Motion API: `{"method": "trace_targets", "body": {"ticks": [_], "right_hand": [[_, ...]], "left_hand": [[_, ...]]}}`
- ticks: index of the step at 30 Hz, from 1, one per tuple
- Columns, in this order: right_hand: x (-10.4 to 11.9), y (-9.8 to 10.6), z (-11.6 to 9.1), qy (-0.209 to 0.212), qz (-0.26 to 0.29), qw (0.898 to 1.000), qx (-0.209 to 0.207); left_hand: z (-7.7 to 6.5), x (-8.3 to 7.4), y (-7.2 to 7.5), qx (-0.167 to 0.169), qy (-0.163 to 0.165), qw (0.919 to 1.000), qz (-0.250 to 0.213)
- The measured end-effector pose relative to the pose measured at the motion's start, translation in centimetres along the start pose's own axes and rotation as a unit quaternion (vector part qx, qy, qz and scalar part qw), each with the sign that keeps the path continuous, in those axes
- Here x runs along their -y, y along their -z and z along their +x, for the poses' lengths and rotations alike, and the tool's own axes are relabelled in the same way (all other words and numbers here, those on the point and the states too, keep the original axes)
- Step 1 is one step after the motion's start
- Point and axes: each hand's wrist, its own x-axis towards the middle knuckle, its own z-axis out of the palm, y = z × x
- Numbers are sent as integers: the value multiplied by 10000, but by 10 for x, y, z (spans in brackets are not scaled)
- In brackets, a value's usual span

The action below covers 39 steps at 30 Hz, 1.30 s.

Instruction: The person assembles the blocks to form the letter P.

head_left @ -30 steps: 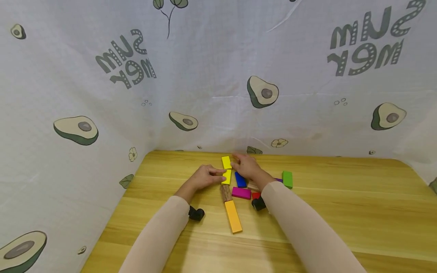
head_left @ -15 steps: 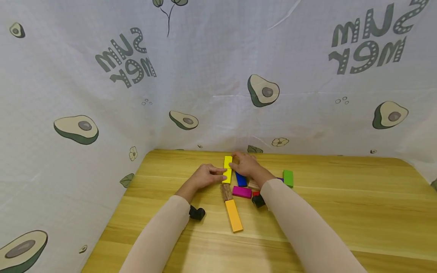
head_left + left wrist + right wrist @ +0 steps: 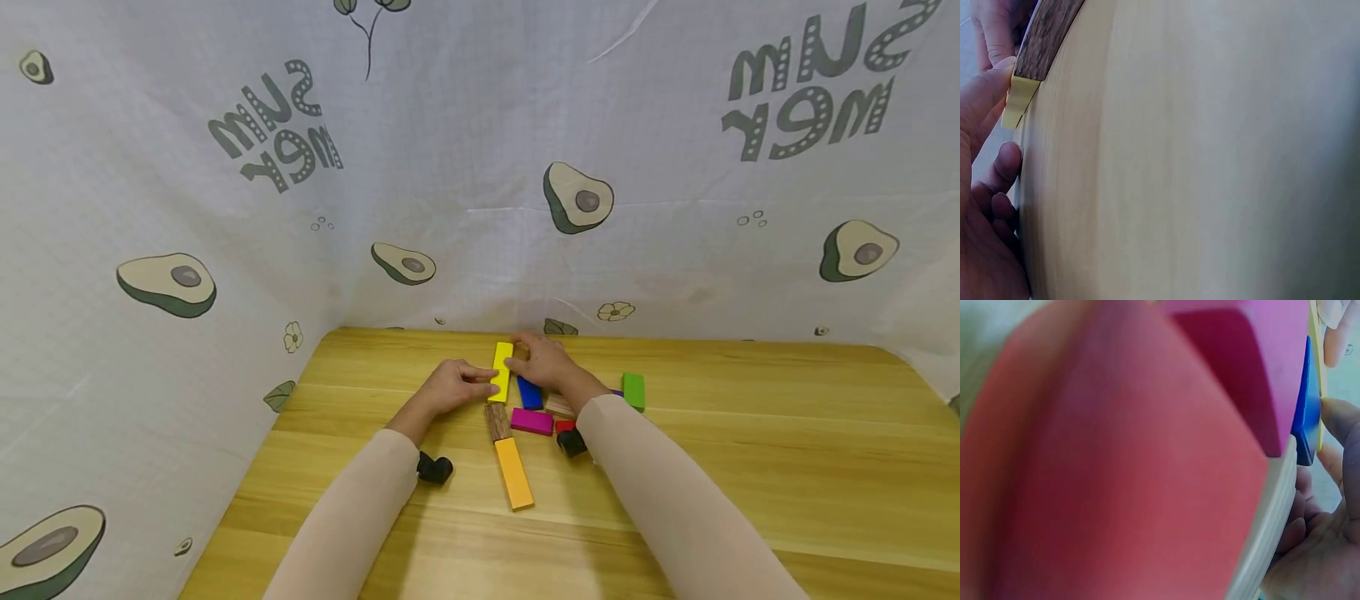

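Blocks [image 3: 502, 372], yellow, between fingers [image 3: 480, 375] on table [image 3: 787, 442]

On the worktop [image 3: 750, 467], a row of blocks [image 3: 498, 423] starts near the far edge, other blocks [image 3: 559, 406] to its right.

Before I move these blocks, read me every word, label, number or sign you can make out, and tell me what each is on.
"Sum mer", mirror-reversed: left lettering on the white cloth.
"Sum mer", mirror-reversed: right lettering on the same cloth, its S slightly cut off by the head view's top edge.
No text shows on the blocks; the black wrist devices are too small to tell.
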Motion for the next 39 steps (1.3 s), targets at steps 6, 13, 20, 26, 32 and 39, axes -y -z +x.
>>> {"method": "trace_targets", "body": {"ticks": [6, 13, 20, 26, 32, 39], "right_hand": [[0, 0, 0, -68, -45, 9999, 82], [2, 0, -1, -76, -54, 9999, 68], [0, 0, -1, 1, -54, 9999, 131], [-2, 0, 0, 49, 93, 9998, 188], [-11, 6, -10, 218, 863, 9960, 43], [-17, 20, -35, 514, 1152, 9920, -69]], "left_hand": [[1, -1, -1, -16, 46, 10000, 79], [5, -7, 2, 20, -156, 9987, 492], [10, -12, 7, 305, -113, 9881, 1504], [16, -16, 12, 894, 265, 9773, 1902], [19, -20, 15, 1063, 370, 9771, 1805], [23, -21, 17, 1088, 461, 9791, 1657]]}}
